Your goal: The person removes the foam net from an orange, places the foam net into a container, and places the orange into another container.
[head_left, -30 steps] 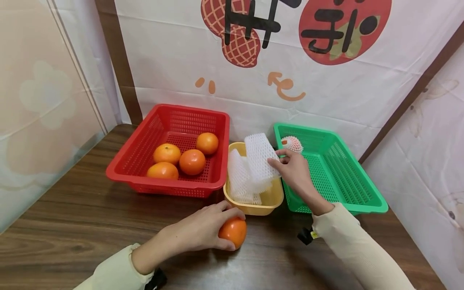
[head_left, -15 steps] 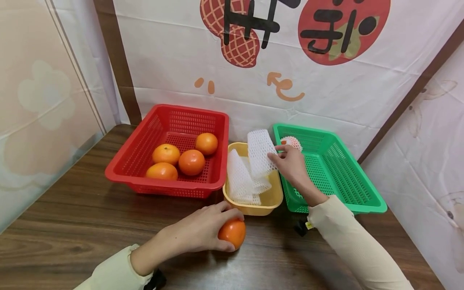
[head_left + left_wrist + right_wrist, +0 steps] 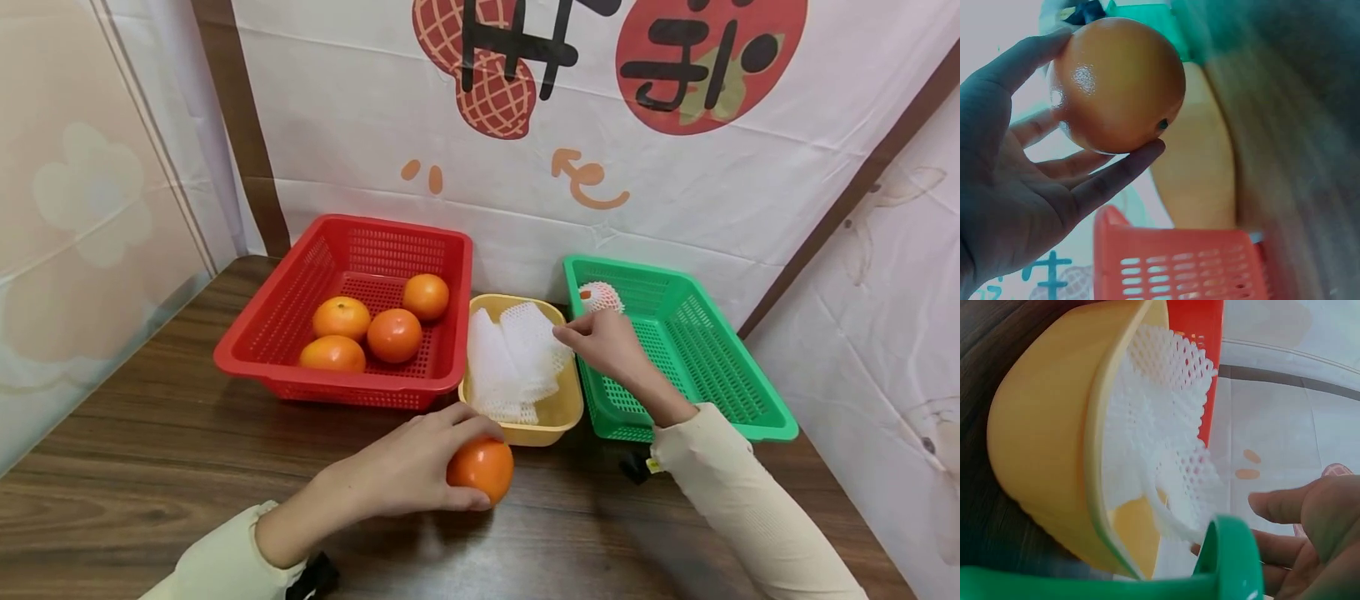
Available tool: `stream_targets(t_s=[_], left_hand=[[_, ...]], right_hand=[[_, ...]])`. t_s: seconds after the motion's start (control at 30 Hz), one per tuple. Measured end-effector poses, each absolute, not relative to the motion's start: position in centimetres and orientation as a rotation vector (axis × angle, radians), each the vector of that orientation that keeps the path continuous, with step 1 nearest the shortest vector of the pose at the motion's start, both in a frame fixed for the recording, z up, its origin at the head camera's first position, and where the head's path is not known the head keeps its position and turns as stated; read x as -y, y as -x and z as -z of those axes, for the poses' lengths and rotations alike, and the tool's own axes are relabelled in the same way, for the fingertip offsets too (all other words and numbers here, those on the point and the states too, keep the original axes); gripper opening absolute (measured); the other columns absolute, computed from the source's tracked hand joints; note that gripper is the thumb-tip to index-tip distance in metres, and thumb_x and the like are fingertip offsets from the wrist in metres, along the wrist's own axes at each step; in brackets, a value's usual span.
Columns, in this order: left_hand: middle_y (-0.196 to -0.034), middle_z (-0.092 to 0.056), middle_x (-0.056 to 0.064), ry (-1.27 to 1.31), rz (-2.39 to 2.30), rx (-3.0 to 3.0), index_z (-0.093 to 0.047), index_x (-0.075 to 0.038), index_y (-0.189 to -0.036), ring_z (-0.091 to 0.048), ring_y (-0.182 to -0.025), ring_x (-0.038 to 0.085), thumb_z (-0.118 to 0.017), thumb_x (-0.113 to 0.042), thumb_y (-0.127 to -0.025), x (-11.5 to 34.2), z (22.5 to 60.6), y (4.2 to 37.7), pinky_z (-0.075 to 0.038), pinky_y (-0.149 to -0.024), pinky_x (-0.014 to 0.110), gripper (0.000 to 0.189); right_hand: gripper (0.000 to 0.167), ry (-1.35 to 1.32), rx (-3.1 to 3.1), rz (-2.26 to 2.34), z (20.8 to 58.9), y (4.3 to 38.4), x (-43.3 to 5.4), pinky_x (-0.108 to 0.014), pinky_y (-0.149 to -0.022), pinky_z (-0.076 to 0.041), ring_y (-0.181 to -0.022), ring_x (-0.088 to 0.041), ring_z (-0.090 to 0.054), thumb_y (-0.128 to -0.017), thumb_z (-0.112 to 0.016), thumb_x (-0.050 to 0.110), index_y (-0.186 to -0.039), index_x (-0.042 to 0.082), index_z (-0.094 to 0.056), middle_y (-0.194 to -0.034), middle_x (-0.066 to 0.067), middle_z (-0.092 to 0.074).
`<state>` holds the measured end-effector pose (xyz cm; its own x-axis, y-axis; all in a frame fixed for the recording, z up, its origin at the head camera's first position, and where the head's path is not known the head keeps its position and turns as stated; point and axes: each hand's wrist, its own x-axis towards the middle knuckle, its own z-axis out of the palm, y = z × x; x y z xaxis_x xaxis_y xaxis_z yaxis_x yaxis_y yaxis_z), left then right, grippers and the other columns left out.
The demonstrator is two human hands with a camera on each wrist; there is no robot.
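My left hand (image 3: 408, 467) grips a shiny orange (image 3: 483, 468) near the table's front, thumb on one side and fingers on the other. The left wrist view shows this orange (image 3: 1116, 84) with a small dark stem spot. My right hand (image 3: 603, 346) is at the right edge of a white foam net sleeve (image 3: 528, 342) lying in the yellow tub (image 3: 558, 408). In the right wrist view the thumb stands apart from the fingers, one fingertip right by the blurred sleeve (image 3: 1179, 481). The green rim hides part of that hand.
Left of the tub stands a red basket (image 3: 450, 379) holding several oranges (image 3: 393, 335). On the right is a green basket (image 3: 742, 367) with one net-wrapped fruit (image 3: 602, 297) in its back left corner. A printed white cloth (image 3: 337, 117) hangs behind.
The foam sleeve that my right hand held upright has dropped down into the tub. My right hand has lowered slightly. My left hand has raised and turned the orange a little.
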<state>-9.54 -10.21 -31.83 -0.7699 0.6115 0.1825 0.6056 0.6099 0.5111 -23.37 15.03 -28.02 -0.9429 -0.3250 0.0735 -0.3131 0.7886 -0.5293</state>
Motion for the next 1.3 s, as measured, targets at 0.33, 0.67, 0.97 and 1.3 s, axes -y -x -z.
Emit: stream_targets(t_s=[0.33, 0.67, 0.97, 1.3], left_hand=[[-0.114, -0.054, -0.004, -1.2, -1.141, -2.954, -0.057, -0.019, -0.121, -0.055, -0.098, 0.012, -0.079, -0.038, -0.076, 11.3, 28.7, 10.1, -0.049, -0.083, 0.034, 0.054], [-0.115, -0.055, 0.004, -0.999, -1.261, -3.15, -0.056, -0.013, -0.122, -0.053, -0.101, 0.02, -0.084, -0.025, -0.073, 14.0, 25.1, 12.6, -0.051, -0.079, 0.039, 0.057], [-0.115, -0.055, 0.007, -0.83, -1.227, -3.256, -0.055, -0.01, -0.122, -0.053, -0.1, 0.022, -0.082, -0.023, -0.075, 15.7, 21.2, 14.4, -0.052, -0.078, 0.043, 0.056], [-0.121, -0.05, 0.018, -0.438, -1.008, -3.307, -0.052, -0.01, -0.127, -0.044, -0.108, 0.038, -0.075, -0.031, -0.081, 18.1, 19.9, 19.0, -0.041, -0.085, 0.055, 0.056]], right_hand=[[0.026, 0.789, -2.821, 0.647, 27.5, 24.1, -15.4, -0.028, -0.05, -0.031, -0.048, -0.012, -0.033, -0.094, -0.061, 0.024, -0.08, 0.006, -0.073, -0.055, 0.004, -0.047], [0.026, 0.72, -2.961, 0.733, 27.1, 24.3, -17.0, -0.039, -0.072, -0.051, -0.088, -0.024, -0.064, -0.094, -0.062, 0.026, -0.109, 0.007, -0.07, -0.102, -0.008, -0.07], [0.035, 0.598, -2.989, 0.76, 25.1, 25.5, -19.9, -0.044, -0.078, -0.051, -0.096, -0.028, -0.064, -0.095, -0.06, 0.031, -0.121, 0.008, -0.064, -0.115, -0.012, -0.065], [0.042, 0.583, -2.962, 0.775, 24.5, 27.1, -21.4, -0.047, -0.082, -0.049, -0.109, -0.036, -0.057, -0.094, -0.061, 0.03, -0.129, 0.007, -0.057, -0.124, -0.017, -0.059]])
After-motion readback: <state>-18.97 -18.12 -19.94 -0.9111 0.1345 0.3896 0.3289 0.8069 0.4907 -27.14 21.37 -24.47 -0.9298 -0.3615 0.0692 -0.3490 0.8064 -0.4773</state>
